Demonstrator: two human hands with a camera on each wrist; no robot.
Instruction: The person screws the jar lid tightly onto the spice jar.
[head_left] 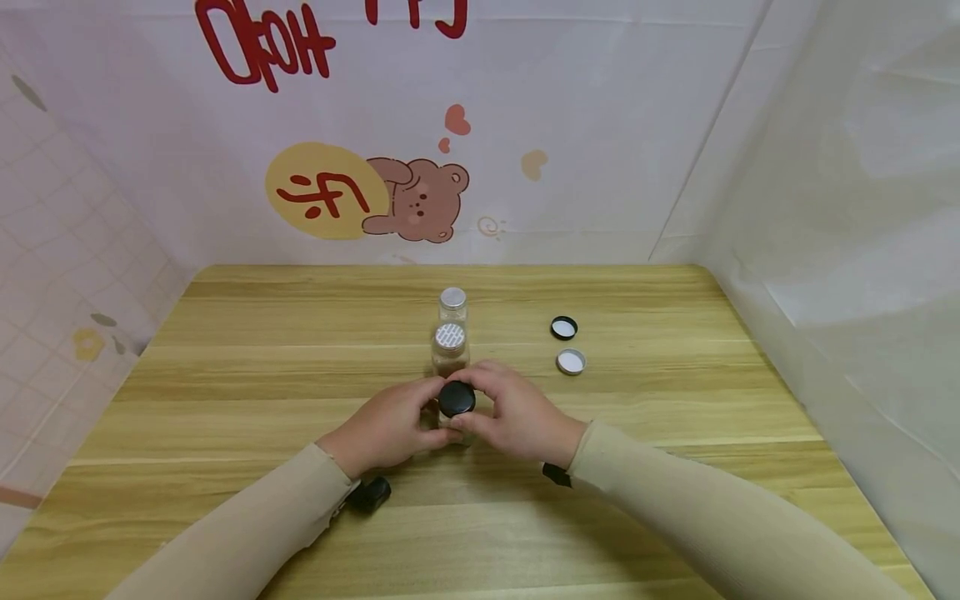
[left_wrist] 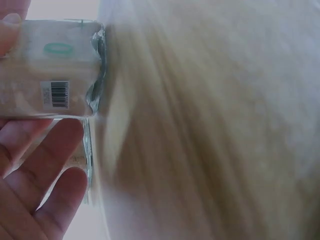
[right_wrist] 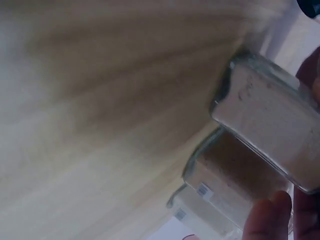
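A square glass jar (head_left: 455, 429) of pale brown powder stands on the table, topped by a black lid (head_left: 457, 399). My left hand (head_left: 390, 421) grips the jar's side; in the left wrist view a barcode sticker (left_wrist: 60, 95) shows on the glass. Thumb and fingers of my right hand (head_left: 517, 412) pinch the lid's rim. Directly behind stands a second jar (head_left: 451, 364) holding brown contents, its top covered with a white-and-grey patterned seal. Farthest back is a third jar (head_left: 453, 310) with a silver lid. The right wrist view shows the held jar (right_wrist: 270, 115) in front of the others.
To the right of the jars lie two loose lids on the wooden table (head_left: 675, 375): a black one (head_left: 564, 327) and a silver one (head_left: 572, 362), both with white insides up. A printed cloth (head_left: 585, 117) hangs behind the table, and pale sheeting (head_left: 862, 208) borders its right side.
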